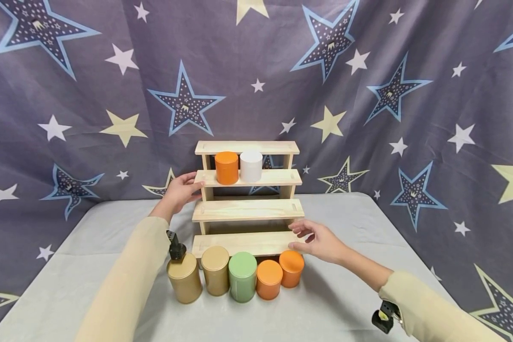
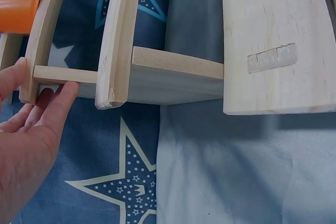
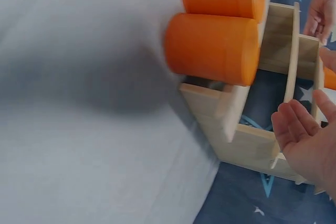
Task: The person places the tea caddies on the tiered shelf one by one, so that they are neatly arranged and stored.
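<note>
A stepped wooden shelf (image 1: 248, 210) stands on the cloth-covered table. My left hand (image 1: 180, 194) holds the left end of its second-highest board, thumb at the board and fingers by the side support (image 2: 65, 74). On that board sit an orange tin (image 1: 227, 168) and a white tin (image 1: 251, 167). By the right ends of the lower boards is my right hand (image 1: 320, 241), its fingers loosely bent and nothing in its grasp. Just below it stands an orange canister (image 1: 291, 270), beside another orange canister (image 1: 269, 280).
A green canister (image 1: 242, 278) and two gold canisters, one (image 1: 215, 270) beside the other (image 1: 185, 279), continue the row before the shelf. A star-patterned curtain (image 1: 256, 109) hangs behind. Grey cloth (image 1: 346, 304) covers the table.
</note>
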The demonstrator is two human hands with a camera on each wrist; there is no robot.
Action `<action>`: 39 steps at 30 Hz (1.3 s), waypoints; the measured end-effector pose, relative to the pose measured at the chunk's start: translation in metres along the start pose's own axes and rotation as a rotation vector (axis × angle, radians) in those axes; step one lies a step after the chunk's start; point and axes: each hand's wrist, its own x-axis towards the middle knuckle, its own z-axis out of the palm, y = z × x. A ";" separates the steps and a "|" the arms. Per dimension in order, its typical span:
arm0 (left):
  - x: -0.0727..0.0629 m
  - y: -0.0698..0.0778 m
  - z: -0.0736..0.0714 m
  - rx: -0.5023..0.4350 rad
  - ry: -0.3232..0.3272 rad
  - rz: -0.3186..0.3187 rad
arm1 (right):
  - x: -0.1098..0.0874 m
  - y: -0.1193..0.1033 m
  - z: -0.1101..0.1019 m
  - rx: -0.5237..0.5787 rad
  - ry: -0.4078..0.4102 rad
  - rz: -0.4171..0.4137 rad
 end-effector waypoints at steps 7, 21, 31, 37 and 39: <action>-0.001 0.000 -0.001 0.005 0.004 0.001 | -0.019 0.014 0.003 -0.005 -0.036 -0.001; 0.000 0.002 -0.001 0.008 0.004 -0.001 | -0.039 0.040 0.016 0.015 -0.055 0.057; 0.000 0.001 0.000 -0.001 0.001 -0.007 | -0.046 0.051 0.029 0.034 -0.028 0.098; 0.002 0.000 0.000 -0.009 0.002 -0.004 | -0.046 0.055 0.034 0.073 -0.022 0.129; 0.002 0.000 0.000 -0.006 0.003 -0.005 | -0.045 0.056 0.036 0.087 -0.025 0.125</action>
